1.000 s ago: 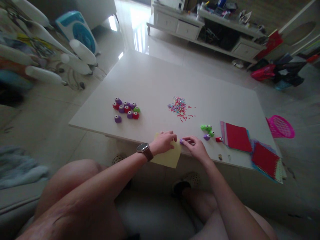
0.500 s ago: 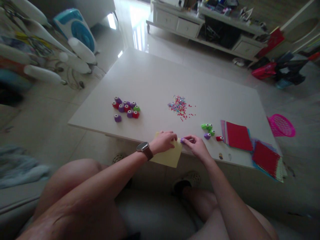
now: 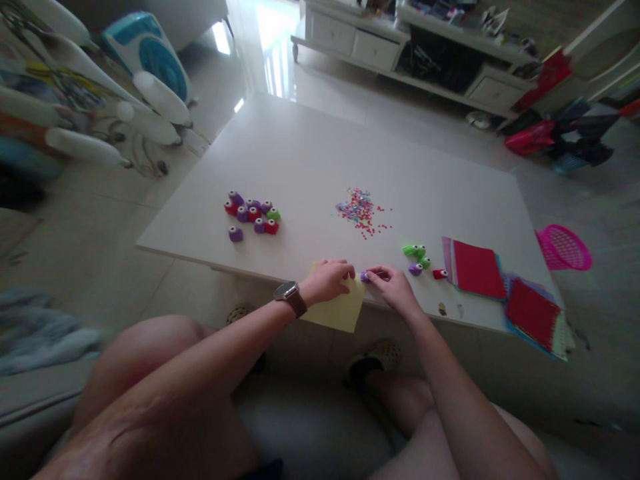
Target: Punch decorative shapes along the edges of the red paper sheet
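A yellow sheet of paper (image 3: 345, 310) lies at the table's near edge, partly hanging over it. My left hand (image 3: 330, 280), with a watch on the wrist, has its curled fingers on the sheet's upper part. At the sheet's right upper corner, my right hand (image 3: 393, 285) grips a small purple punch (image 3: 365, 276) between thumb and fingers. Right of it lie several green punches (image 3: 420, 252), another purple punch (image 3: 415, 269) and a red punch (image 3: 440, 274). Farther up is a pile of coloured paper bits (image 3: 359, 210).
On the white table (image 3: 310, 147), a cluster of punches (image 3: 253, 214) stands at left. Red-topped paper stacks (image 3: 479, 268) (image 3: 533, 315) lie at right, with two small objects before them. Beyond the right edge is a pink basket (image 3: 565, 247); a white cabinet (image 3: 350, 37) stands behind.
The fingers of my right hand have closed in slightly around the purple punch. My left hand and the yellow sheet look nearly the same.
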Demonstrator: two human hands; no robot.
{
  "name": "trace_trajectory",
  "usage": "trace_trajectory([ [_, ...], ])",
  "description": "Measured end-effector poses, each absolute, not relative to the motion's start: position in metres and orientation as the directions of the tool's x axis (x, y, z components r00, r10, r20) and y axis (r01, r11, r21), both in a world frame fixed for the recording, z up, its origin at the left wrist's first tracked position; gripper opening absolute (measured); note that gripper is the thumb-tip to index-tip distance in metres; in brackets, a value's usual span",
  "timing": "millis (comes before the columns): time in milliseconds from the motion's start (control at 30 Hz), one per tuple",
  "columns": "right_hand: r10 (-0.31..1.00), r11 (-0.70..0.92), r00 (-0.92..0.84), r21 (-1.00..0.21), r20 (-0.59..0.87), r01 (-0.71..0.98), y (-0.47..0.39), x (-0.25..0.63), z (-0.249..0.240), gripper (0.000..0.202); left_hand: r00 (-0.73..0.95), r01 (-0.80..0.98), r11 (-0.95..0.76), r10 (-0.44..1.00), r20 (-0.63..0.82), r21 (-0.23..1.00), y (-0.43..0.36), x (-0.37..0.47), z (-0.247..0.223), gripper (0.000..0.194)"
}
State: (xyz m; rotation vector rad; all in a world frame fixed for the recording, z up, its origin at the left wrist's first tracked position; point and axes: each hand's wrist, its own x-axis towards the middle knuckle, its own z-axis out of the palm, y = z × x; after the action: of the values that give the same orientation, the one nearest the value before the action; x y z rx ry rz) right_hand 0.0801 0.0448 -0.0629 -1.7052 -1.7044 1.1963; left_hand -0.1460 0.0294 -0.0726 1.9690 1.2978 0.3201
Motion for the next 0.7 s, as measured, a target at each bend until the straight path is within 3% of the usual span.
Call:
trace_trajectory([
  [233, 0.959, -0.117, -0.146, -0.811, -0.242, 0.573, 0.044, 0.08, -0.063, 0.031, 0.456, 0.693, -0.216, 0.87, -0.187, 0.688, 0.029, -0.145, -0.071, 0.028],
  [467, 0.952, -0.156, -0.127, -0.799, -0.278, 0.581, 0.049, 0.078, -0.068, 0.023, 0.523, 0.673, -0.313, 0.842, -0.132, 0.67, 0.024, -0.15, -0.062, 0.067],
  [700, 0.951, -0.187, -0.07, -0.743, -0.3, 0.642, 0.056, 0.07, -0.07, 0.019, 0.593, 0.7, -0.432, 0.795, -0.125, 0.569, 0.021, -0.152, -0.063, 0.056],
])
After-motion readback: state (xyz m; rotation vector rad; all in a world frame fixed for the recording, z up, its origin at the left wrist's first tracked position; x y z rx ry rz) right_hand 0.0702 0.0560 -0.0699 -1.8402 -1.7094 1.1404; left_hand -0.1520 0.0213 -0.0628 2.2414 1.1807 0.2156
